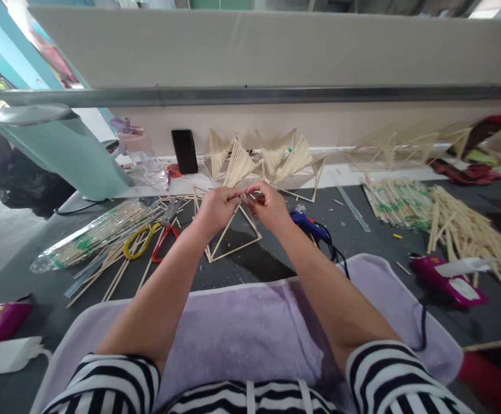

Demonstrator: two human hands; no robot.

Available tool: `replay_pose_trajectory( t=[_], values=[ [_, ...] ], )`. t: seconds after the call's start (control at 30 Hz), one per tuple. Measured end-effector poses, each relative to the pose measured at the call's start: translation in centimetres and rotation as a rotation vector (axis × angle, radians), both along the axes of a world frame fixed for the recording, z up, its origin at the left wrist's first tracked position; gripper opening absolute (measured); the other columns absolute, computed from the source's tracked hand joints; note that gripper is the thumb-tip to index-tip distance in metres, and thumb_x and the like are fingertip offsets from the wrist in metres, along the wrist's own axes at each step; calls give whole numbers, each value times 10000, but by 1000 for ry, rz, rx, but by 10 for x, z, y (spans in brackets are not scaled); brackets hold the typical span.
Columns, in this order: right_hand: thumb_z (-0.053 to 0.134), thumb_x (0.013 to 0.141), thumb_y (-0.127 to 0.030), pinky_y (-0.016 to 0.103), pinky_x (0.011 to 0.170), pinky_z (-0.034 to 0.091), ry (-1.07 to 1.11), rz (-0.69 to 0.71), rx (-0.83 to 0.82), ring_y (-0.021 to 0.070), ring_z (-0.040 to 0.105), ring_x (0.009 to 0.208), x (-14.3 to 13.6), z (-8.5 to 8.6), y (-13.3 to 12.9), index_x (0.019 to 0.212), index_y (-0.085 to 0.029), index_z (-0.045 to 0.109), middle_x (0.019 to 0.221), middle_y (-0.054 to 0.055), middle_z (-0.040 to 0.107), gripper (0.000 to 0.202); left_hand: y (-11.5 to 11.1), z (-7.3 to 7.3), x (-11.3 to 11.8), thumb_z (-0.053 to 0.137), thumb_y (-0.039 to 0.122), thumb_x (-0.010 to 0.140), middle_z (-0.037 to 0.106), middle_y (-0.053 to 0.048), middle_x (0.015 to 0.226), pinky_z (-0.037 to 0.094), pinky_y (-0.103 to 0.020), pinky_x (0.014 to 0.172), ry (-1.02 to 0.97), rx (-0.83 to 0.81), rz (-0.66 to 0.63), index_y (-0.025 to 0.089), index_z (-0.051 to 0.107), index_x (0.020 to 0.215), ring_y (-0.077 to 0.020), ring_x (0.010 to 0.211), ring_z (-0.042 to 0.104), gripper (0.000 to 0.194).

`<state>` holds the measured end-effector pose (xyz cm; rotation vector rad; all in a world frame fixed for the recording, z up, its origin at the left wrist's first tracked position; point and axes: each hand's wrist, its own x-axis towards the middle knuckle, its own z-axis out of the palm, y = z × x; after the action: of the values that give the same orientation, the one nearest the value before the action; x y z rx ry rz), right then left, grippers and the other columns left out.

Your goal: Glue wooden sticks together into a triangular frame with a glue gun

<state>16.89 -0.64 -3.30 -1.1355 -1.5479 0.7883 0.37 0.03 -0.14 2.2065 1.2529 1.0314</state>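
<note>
the striped sleeves are nearest, with a lilac cloth spread between them and the triangular stick frame, which stands on the dark table just beyond the cloth's edge. nearer than the frame and well off to its right lies a magenta device; another magenta device lies nearer and far to its left.

at the frame's top, the left hand has thumb and fingers clamped on the meeting sticks, and the right hand pinches at the same spot, its fingertips close against the left's; their grip hides the joint itself.

left of the frame are scissors with one yellow and one red handle, lying on loose sticks, and past them a clear bag of sticks. right of the frame sits a blue glue gun; farther right, a ruler, packed sticks and a loose stick heap.

beyond the frame, fan-shaped stick pieces stand along the wall, with a black phone upright to their left.
</note>
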Motion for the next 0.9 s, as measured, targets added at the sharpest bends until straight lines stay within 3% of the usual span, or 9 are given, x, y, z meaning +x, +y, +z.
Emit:
replay_pose_trajectory(
  t=[0.2, 0.53, 0.8, 0.9],
  values=[
    [685, 772, -435, 262, 554, 367, -78, -67, 26, 146, 486, 623, -4, 6, -5, 812, -223, 562, 719, 5, 561, 249, 0, 1, 2, 572, 170, 834, 747, -58, 906, 501, -314, 800, -1, 32, 11, 207, 785, 966, -206, 831, 670, 253],
    [692, 741, -382, 245, 573, 380, -128, 42, 28, 115, 489, 634, 4, 2, 2, 796, -194, 543, 745, -9, 567, 246, -6, 8, 2, 566, 161, 834, 740, -40, 913, 473, -291, 830, 152, 92, 4, 199, 776, 980, -207, 905, 656, 258],
    [675, 771, -262, 245, 525, 410, -39, 182, -76, 93, 498, 527, 11, 5, 4, 1002, -194, 565, 712, -34, 565, 265, -9, 10, 5, 574, 168, 829, 739, -47, 955, 474, -282, 818, 222, 70, 1, 211, 723, 1153, -188, 865, 647, 359],
    [648, 773, -204, 237, 504, 415, -29, 234, -91, 87, 495, 508, 12, 5, 5, 1021, -193, 560, 713, -37, 563, 263, -13, 17, 3, 575, 171, 823, 737, -53, 932, 477, -282, 796, 237, 39, 24, 192, 707, 1169, -180, 827, 644, 371]
  ],
)
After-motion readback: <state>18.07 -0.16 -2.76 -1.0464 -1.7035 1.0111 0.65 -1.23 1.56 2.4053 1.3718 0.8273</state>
